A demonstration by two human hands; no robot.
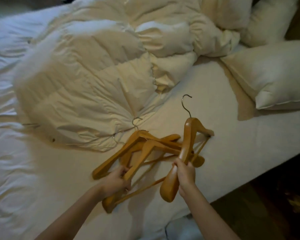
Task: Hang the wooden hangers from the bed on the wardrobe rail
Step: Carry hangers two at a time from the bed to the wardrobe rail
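**A:** Head view, then: which way did the raised hanger (186, 144) point?

**B:** It stood on edge. Its long axis ran almost straight away from the person, with one broad arm end low and nearest the camera. The peak was further off, and the other arm dropped to the right toward the sheet (I couldn't tell whether its tip touched). Its metal hook (185, 105) rose from the peak, away from the person.

**A:** And the others?

**B:** A pile of hangers (145, 144) lay flat and crossed on the bed (241, 153), just left of the raised one and overlapping it. Their arms ran from lower left to right, and their hooks (136, 121) pointed at the duvet (85, 80).

**A:** The grip on each side?

**B:** The right hand (185, 174) had its grip clamped round the near arm of the raised hanger, fingers and thumb wrapped about the wood. The left hand (117, 181) had its grip closed on the near arm ends of the pile, fingers curled over the wood.

**A:** What lay around them?

**B:** The rumpled duvet was heaped beyond, its edge right at the pile's hooks. Two pillows (275, 75) lay to the right, well apart from the hangers. Dark floor (267, 205) showed past the bed's right edge.
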